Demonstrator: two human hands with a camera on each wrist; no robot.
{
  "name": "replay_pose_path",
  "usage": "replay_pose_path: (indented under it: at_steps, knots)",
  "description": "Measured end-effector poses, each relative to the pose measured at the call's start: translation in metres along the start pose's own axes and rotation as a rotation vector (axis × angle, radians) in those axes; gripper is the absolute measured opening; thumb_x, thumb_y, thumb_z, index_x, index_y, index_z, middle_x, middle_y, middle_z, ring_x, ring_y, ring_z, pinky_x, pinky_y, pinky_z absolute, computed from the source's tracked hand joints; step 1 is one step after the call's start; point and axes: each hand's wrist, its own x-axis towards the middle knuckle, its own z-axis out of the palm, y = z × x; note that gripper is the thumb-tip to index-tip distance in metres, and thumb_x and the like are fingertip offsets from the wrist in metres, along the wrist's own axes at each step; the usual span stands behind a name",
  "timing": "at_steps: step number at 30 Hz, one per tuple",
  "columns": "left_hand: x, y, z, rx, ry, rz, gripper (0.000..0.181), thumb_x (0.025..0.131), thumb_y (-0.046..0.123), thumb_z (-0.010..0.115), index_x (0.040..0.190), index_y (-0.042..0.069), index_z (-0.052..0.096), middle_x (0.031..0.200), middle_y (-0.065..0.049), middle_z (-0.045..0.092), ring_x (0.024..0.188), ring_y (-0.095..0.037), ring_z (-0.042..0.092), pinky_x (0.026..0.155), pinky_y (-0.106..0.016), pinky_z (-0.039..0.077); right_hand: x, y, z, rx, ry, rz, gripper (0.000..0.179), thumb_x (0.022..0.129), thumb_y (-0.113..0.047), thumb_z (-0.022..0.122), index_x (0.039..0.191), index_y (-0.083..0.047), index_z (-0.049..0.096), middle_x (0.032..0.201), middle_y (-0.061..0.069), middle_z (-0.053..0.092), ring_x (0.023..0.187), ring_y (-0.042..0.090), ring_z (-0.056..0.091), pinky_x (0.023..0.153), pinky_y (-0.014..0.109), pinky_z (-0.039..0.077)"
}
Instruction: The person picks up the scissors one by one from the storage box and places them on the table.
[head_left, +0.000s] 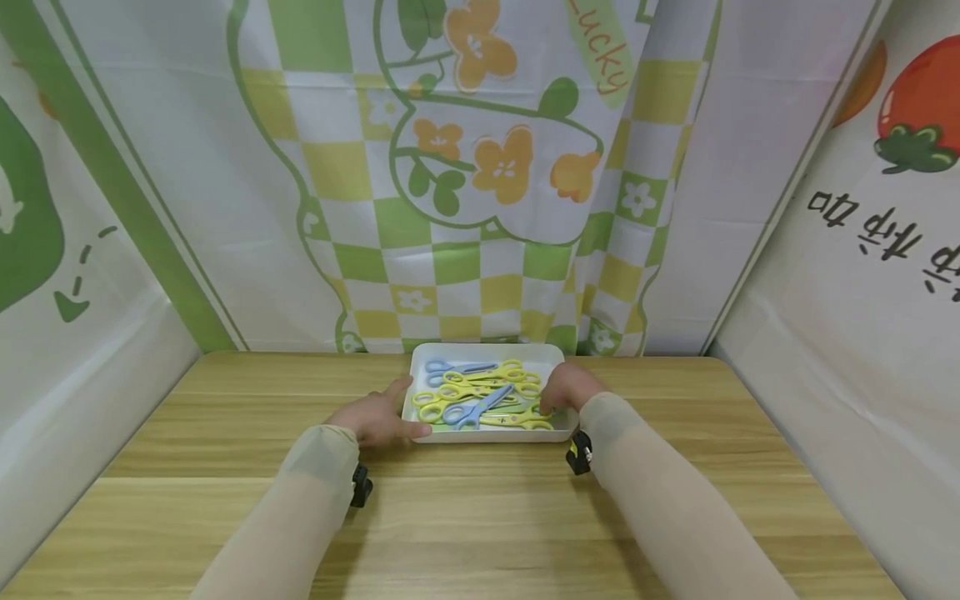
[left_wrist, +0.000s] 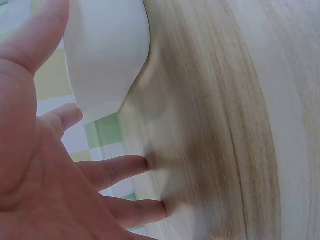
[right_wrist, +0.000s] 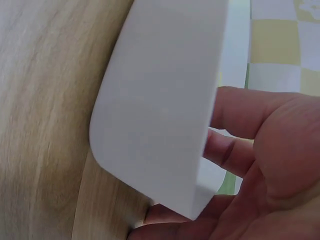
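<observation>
A shallow white tray (head_left: 487,437) stands near the table's back edge, holding several children's scissors with yellow, blue and some green parts. Blue scissors (head_left: 480,407) lie slantwise on top of yellow scissors (head_left: 431,412). At the tray's front left corner, my left hand (head_left: 378,417) has its thumb at the rim and its fingers spread; in the left wrist view they are nearly straight. My right hand (head_left: 570,388) reaches over the right side. In the right wrist view its thumb and a finger (right_wrist: 230,112) pass behind the tray wall (right_wrist: 160,100), hiding their tips; other fingers stay outside.
The wooden table (head_left: 465,517) extends in front of the tray and to both sides. Behind it hangs a checked, flowered curtain (head_left: 465,258). Printed fabric walls flank the table at left and right. A small black camera (head_left: 579,452) sits on the right wrist.
</observation>
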Motion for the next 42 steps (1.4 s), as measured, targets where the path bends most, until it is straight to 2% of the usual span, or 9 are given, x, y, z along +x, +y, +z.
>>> replay_pose_path:
  at_steps: [5,12,19,24,34,39,42]
  knots:
    - [-0.003,0.002,-0.002,0.003,-0.006,0.003,0.117,0.078,0.068,0.072,0.162,0.016,0.009,0.150,-0.028,0.038,0.141,-0.050,0.023,0.110,-0.063,0.023,0.001,0.000,0.000,-0.097,-0.001,-0.050,0.018,0.083,-0.017,0.079,0.084,0.000,0.072,0.092,0.009,0.064,0.083,0.022,0.057,0.081,0.036,0.052]
    - [-0.017,0.017,-0.010,0.007,-0.030,-0.003,0.112,0.083,0.064,0.070,0.161,0.013,0.008,0.149,-0.031,0.038,0.141,-0.051,0.022,0.109,-0.064,0.022,0.004,0.005,-0.004,-0.238,-0.016,-0.109,0.021,0.086,-0.019,0.075,0.082,0.000,0.069,0.088,0.009,0.063,0.080,0.020,0.056,0.080,0.035,0.051]
    - [-0.021,0.021,-0.010,0.002,-0.034,-0.025,0.111,0.083,0.066,0.069,0.162,0.016,0.009,0.149,-0.032,0.036,0.142,-0.050,0.022,0.110,-0.063,0.021,0.006,0.010,-0.008,-0.260,-0.017,-0.100,0.019,0.086,-0.016,0.073,0.079,0.001,0.068,0.084,0.010,0.061,0.076,0.022,0.054,0.077,0.034,0.050]
    - [-0.023,0.021,-0.011,0.004,-0.030,-0.003,0.110,0.085,0.063,0.069,0.161,0.013,0.008,0.148,-0.034,0.038,0.141,-0.053,0.022,0.109,-0.065,0.022,0.007,0.012,-0.010,-0.288,-0.024,-0.098,0.019,0.087,-0.016,0.072,0.080,0.002,0.068,0.084,0.011,0.060,0.077,0.023,0.054,0.076,0.033,0.049]
    - [-0.023,0.023,-0.013,0.007,-0.037,-0.008,0.108,0.086,0.060,0.069,0.161,0.013,0.007,0.146,-0.032,0.041,0.142,-0.052,0.020,0.109,-0.063,0.023,0.011,0.012,-0.016,-0.322,-0.069,-0.127,0.018,0.087,-0.014,0.066,0.074,-0.002,0.066,0.079,0.011,0.060,0.070,0.022,0.054,0.059,0.029,0.042]
    - [-0.023,0.022,-0.015,0.006,-0.033,-0.009,0.110,0.085,0.062,0.069,0.161,0.013,0.006,0.148,-0.031,0.039,0.142,-0.051,0.019,0.110,-0.064,0.021,0.013,0.014,-0.020,-0.377,-0.076,-0.175,0.021,0.088,-0.019,0.067,0.074,-0.004,0.066,0.079,0.010,0.060,0.072,0.023,0.054,0.066,0.033,0.045]
    - [-0.021,0.019,-0.012,0.005,-0.039,-0.017,0.110,0.085,0.063,0.069,0.162,0.015,0.006,0.150,-0.029,0.038,0.143,-0.050,0.019,0.110,-0.063,0.021,0.012,0.017,-0.020,-0.353,-0.098,-0.179,0.021,0.090,-0.022,0.068,0.078,-0.005,0.068,0.084,0.010,0.061,0.076,0.024,0.054,0.071,0.035,0.046]
